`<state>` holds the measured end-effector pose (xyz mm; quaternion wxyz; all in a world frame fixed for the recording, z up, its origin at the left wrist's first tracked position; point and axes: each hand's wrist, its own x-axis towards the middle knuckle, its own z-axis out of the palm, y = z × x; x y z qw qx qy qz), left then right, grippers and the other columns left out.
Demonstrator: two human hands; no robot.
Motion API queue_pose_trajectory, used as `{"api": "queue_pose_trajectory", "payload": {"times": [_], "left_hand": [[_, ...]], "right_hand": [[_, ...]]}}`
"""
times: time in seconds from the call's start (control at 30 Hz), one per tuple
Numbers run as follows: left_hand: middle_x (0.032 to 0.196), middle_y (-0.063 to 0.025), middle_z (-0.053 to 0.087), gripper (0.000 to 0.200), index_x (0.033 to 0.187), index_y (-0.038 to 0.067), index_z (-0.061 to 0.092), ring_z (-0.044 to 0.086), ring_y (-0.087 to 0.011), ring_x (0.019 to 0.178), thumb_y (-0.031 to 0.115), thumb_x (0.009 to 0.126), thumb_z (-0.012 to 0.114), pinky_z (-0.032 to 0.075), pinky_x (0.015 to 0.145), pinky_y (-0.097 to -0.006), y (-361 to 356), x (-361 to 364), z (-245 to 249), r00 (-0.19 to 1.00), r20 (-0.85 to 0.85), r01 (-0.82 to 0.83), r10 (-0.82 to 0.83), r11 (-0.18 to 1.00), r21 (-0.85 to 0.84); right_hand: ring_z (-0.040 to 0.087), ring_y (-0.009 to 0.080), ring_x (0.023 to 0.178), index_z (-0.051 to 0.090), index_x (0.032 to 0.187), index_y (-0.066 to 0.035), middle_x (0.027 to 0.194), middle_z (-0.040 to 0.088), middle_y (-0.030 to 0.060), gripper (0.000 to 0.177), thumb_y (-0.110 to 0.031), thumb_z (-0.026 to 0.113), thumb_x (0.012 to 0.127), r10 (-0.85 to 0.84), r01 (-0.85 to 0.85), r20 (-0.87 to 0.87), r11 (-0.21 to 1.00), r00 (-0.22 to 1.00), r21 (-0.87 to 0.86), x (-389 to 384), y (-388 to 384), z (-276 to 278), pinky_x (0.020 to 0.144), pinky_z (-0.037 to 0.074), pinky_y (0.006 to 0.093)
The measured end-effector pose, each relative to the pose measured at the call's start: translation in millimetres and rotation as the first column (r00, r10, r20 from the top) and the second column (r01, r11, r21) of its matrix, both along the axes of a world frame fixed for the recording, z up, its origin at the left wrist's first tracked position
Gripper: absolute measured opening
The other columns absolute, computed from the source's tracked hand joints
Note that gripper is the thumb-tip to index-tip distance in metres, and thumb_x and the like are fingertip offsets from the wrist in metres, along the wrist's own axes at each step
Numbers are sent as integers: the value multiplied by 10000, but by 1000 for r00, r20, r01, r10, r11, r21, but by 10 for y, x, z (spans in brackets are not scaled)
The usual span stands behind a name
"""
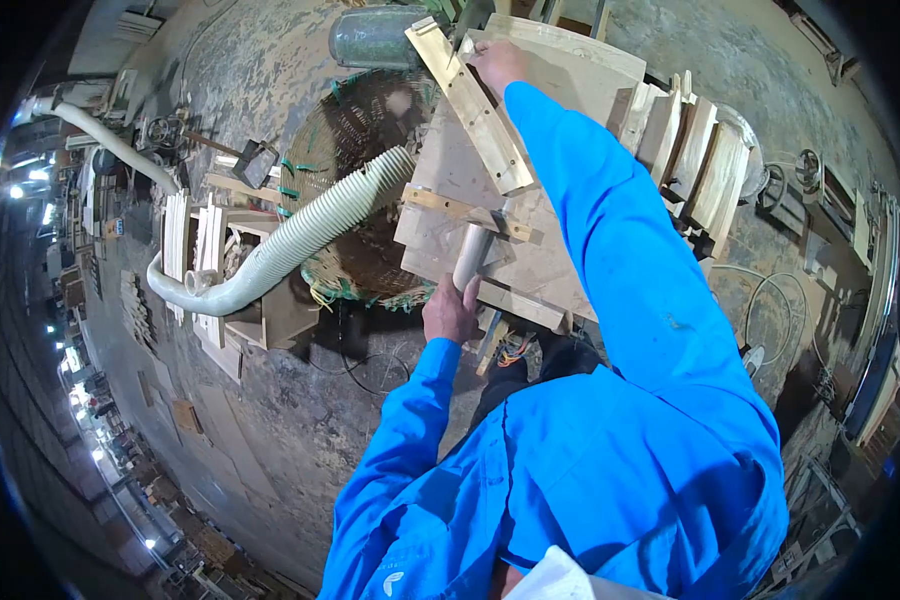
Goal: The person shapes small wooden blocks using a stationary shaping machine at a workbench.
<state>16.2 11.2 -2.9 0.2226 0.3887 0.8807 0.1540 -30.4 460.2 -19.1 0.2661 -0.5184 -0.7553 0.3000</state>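
Note:
My left hand [451,310] is closed round the lower end of a pale cylindrical piece [472,256] at the near edge of the wooden work surface [560,75]. A short wooden strip with holes [454,205] lies across the far end of that piece. My right hand [498,68] is at the far side of the surface, beside the upper part of a long wooden board with holes [475,115]. Its fingers are bent; whatever they hold, if anything, is too small to make out.
A ribbed hose [315,225] reaches over a large woven basket [315,170] to the left of the surface. Shaped wooden pieces [692,150] stand stacked at its right edge. A wooden rail [523,305] runs along the near edge. Cut wood [177,245] stands further left.

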Motion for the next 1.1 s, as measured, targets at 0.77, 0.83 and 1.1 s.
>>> {"api": "queue_pose_trajectory", "payload": {"times": [0.77,0.83,1.1], "left_hand": [[937,-259,731,540,1143,44,628,716,-463,898,563,994,615,565,781,-563,-634,137,79,986,146,-91,78,993,81],[919,-257,729,531,1132,44,625,719,-458,885,557,995,618,565,770,-561,-601,248,41,986,152,-87,75,993,75],[890,-252,721,593,1069,29,622,722,-447,870,614,1014,545,562,756,-557,-957,314,15,989,150,-12,-13,987,159]], "right_hand": [[683,279,1001,494,1483,71,1162,686,186,490,-96,609,1037,-436,-44,-716,838,545,-544,1413,-1419,-2,870,564,381],[652,241,877,536,1414,101,1077,685,163,458,-86,649,1012,-454,59,-789,879,414,-474,1616,-1473,36,780,549,341],[700,156,1071,677,1364,4,1249,746,126,427,-211,744,1002,496,-714,-620,684,607,-152,-605,-2982,1296,951,541,285]]}}
